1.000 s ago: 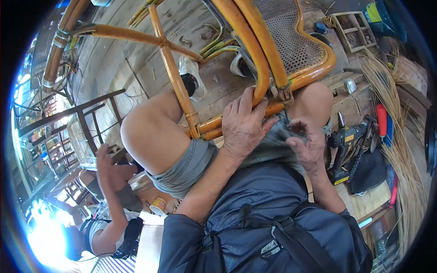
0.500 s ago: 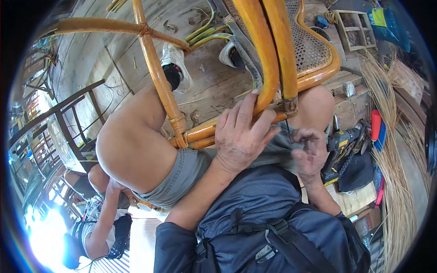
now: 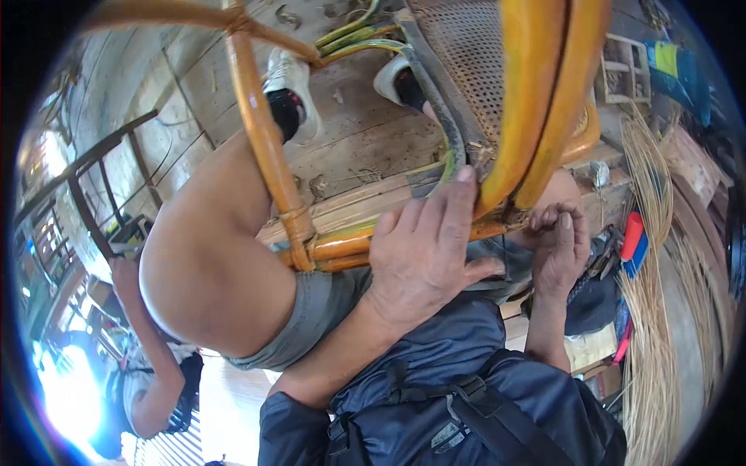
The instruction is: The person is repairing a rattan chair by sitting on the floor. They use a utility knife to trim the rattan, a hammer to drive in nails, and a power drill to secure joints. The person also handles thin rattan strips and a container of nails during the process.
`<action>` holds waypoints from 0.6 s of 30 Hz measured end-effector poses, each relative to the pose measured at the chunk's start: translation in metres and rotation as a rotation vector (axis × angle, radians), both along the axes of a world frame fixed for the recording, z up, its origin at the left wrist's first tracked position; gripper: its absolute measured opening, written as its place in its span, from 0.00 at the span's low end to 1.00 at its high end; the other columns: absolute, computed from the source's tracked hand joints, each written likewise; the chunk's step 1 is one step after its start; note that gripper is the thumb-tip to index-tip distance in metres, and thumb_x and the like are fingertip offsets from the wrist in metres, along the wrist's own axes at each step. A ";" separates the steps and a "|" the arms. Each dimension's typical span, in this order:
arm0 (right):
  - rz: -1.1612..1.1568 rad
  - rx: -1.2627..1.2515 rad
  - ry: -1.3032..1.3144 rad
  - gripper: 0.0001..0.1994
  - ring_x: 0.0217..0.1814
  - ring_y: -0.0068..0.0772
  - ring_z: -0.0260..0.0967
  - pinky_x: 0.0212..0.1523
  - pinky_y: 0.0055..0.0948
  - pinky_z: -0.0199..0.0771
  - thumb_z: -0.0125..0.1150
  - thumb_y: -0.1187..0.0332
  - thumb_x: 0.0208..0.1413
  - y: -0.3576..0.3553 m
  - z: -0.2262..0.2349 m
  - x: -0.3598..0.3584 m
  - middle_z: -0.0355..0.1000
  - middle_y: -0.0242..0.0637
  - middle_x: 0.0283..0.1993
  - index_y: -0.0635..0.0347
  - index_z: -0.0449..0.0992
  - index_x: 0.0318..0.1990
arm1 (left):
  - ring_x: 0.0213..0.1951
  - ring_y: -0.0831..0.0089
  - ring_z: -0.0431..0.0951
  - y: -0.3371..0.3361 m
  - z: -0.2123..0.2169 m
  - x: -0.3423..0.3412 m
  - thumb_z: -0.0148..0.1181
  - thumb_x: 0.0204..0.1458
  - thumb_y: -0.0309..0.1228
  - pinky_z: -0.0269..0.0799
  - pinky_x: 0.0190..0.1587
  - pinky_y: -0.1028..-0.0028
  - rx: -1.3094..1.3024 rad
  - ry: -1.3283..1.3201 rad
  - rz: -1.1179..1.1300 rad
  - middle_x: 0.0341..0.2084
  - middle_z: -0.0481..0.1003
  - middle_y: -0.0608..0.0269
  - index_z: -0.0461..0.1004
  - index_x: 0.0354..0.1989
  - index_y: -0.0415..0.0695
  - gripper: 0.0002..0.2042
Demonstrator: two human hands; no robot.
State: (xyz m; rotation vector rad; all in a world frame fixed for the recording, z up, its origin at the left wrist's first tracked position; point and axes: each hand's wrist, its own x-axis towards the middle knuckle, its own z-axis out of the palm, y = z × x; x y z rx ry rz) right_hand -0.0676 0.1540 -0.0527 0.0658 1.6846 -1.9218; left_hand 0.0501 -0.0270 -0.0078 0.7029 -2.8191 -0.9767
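Observation:
A glossy orange-brown rattan chair frame (image 3: 250,101) lies across my lap. Its woven cane panel (image 3: 458,66) is at the top, beside a pair of thick bent poles (image 3: 532,101). My left hand (image 3: 420,252) lies on the lower rail (image 3: 342,247), fingers stretched over it toward the foot of the poles, thumb apart. To the right of the bound joint (image 3: 514,219), my right hand (image 3: 561,247) is closed, with its fingers curled and fingertips together. Whatever it may pinch is too small to make out. A thin dark strand hangs below the joint.
Long pale cane strands (image 3: 649,334) hang down the right side. Near them are a red-handled tool (image 3: 632,235), a dark bag (image 3: 594,307) and a wooden crate (image 3: 625,70). At lower left another person (image 3: 159,388) sits near a dark chair frame (image 3: 89,175).
The thick poles have swung right and nearer in view. My right hand has shifted up and right, its fingers more curled. My left hand stays on the rail, thumb now stretched out.

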 end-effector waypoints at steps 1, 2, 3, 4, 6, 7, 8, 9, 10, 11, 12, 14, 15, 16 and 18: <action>0.020 0.008 0.063 0.08 0.34 0.27 0.65 0.37 0.26 0.69 0.46 0.70 0.63 -0.002 -0.001 -0.008 0.66 0.38 0.34 0.65 0.67 0.44 | 0.36 0.55 0.76 0.003 -0.001 -0.001 0.66 0.28 0.62 0.69 0.38 0.63 -0.047 -0.023 -0.009 0.38 0.73 0.49 0.56 0.59 0.28 0.55; 0.008 0.000 0.089 0.08 0.34 0.27 0.65 0.37 0.25 0.69 0.46 0.71 0.63 -0.009 0.000 -0.016 0.66 0.38 0.33 0.66 0.68 0.44 | 0.34 0.59 0.74 0.002 0.000 -0.003 0.65 0.29 0.61 0.67 0.35 0.64 -0.071 -0.034 -0.004 0.38 0.73 0.51 0.57 0.59 0.29 0.54; -0.013 -0.010 0.116 0.08 0.33 0.27 0.65 0.37 0.25 0.69 0.46 0.72 0.63 -0.016 0.000 -0.026 0.67 0.38 0.33 0.66 0.68 0.44 | 0.32 0.62 0.73 0.002 0.001 -0.006 0.65 0.30 0.60 0.64 0.33 0.66 -0.099 -0.043 -0.009 0.37 0.74 0.53 0.58 0.59 0.31 0.52; -0.038 -0.020 0.143 0.08 0.33 0.26 0.65 0.36 0.25 0.69 0.46 0.72 0.63 -0.020 -0.004 -0.034 0.67 0.38 0.32 0.66 0.69 0.44 | 0.29 0.65 0.72 0.003 0.003 -0.008 0.64 0.31 0.59 0.62 0.30 0.67 -0.128 -0.052 -0.016 0.37 0.74 0.55 0.59 0.59 0.32 0.50; -0.127 -0.111 0.118 0.08 0.33 0.25 0.66 0.37 0.23 0.69 0.46 0.74 0.62 -0.029 -0.017 -0.038 0.69 0.37 0.32 0.66 0.69 0.44 | 0.31 0.59 0.73 0.006 0.000 -0.003 0.64 0.31 0.64 0.67 0.33 0.64 -0.180 -0.058 -0.035 0.36 0.72 0.49 0.59 0.57 0.28 0.53; -0.175 -0.156 0.107 0.08 0.33 0.25 0.67 0.37 0.22 0.69 0.46 0.75 0.61 -0.032 -0.022 -0.038 0.70 0.37 0.32 0.67 0.70 0.44 | 0.32 0.57 0.74 0.006 -0.002 -0.003 0.65 0.29 0.64 0.68 0.34 0.63 -0.190 -0.046 -0.042 0.36 0.72 0.47 0.58 0.57 0.27 0.55; -0.167 -0.088 0.155 0.08 0.34 0.25 0.68 0.37 0.22 0.69 0.47 0.75 0.61 -0.035 -0.026 -0.038 0.70 0.37 0.32 0.67 0.70 0.44 | 0.33 0.55 0.74 0.006 -0.003 -0.001 0.65 0.28 0.65 0.69 0.35 0.62 -0.199 -0.036 -0.042 0.36 0.72 0.45 0.58 0.56 0.25 0.56; -0.161 -0.019 0.196 0.08 0.35 0.24 0.68 0.38 0.21 0.69 0.47 0.76 0.61 -0.037 -0.029 -0.038 0.71 0.36 0.33 0.67 0.70 0.44 | 0.38 0.48 0.75 0.007 0.000 0.003 0.69 0.23 0.65 0.71 0.40 0.58 -0.142 -0.156 -0.035 0.39 0.70 0.41 0.54 0.58 0.22 0.61; -0.152 0.053 0.232 0.08 0.35 0.24 0.69 0.38 0.21 0.70 0.47 0.76 0.60 -0.039 -0.030 -0.037 0.72 0.36 0.33 0.68 0.71 0.44 | 0.40 0.49 0.75 0.005 -0.001 0.001 0.69 0.23 0.64 0.71 0.42 0.58 -0.153 -0.128 -0.060 0.41 0.70 0.40 0.51 0.60 0.24 0.62; -0.101 0.088 0.321 0.09 0.35 0.24 0.70 0.38 0.21 0.70 0.48 0.76 0.60 -0.044 -0.021 -0.039 0.73 0.35 0.33 0.67 0.71 0.45 | 0.42 0.50 0.75 0.003 -0.001 0.001 0.69 0.24 0.64 0.72 0.43 0.58 -0.169 -0.098 -0.069 0.43 0.70 0.40 0.47 0.62 0.25 0.63; -0.060 0.128 0.400 0.09 0.35 0.24 0.70 0.38 0.21 0.70 0.49 0.75 0.59 -0.046 -0.013 -0.039 0.73 0.34 0.32 0.66 0.71 0.45 | 0.44 0.51 0.75 0.004 -0.001 0.002 0.70 0.25 0.63 0.72 0.45 0.59 -0.184 -0.073 -0.089 0.45 0.70 0.40 0.44 0.64 0.27 0.64; -0.030 0.038 0.481 0.09 0.34 0.34 0.73 0.38 0.28 0.72 0.51 0.72 0.58 -0.050 -0.038 -0.038 0.74 0.40 0.31 0.62 0.71 0.45 | 0.52 0.49 0.70 0.005 -0.006 0.017 0.73 0.30 0.56 0.68 0.53 0.59 -0.180 -0.097 -0.039 0.54 0.63 0.37 0.41 0.65 0.28 0.62; 0.019 0.055 0.490 0.09 0.35 0.40 0.73 0.38 0.32 0.73 0.51 0.71 0.58 -0.053 -0.042 -0.038 0.74 0.42 0.32 0.61 0.71 0.44 | 0.51 0.48 0.70 0.005 -0.012 0.018 0.73 0.30 0.56 0.67 0.52 0.59 -0.252 -0.059 -0.030 0.54 0.63 0.35 0.42 0.65 0.28 0.61; 0.061 0.079 0.495 0.09 0.36 0.45 0.73 0.38 0.36 0.73 0.51 0.69 0.57 -0.054 -0.045 -0.038 0.74 0.45 0.34 0.59 0.71 0.43 | 0.51 0.46 0.70 0.005 -0.016 0.017 0.73 0.30 0.55 0.67 0.52 0.58 -0.318 -0.020 -0.033 0.54 0.62 0.34 0.43 0.65 0.28 0.61; 0.087 0.061 0.559 0.09 0.38 0.35 0.74 0.40 0.29 0.72 0.51 0.71 0.58 -0.053 -0.047 -0.042 0.74 0.40 0.36 0.60 0.72 0.45 | 0.55 0.47 0.67 0.008 -0.020 0.011 0.71 0.34 0.53 0.64 0.56 0.59 -0.193 0.060 0.056 0.56 0.60 0.34 0.43 0.65 0.29 0.58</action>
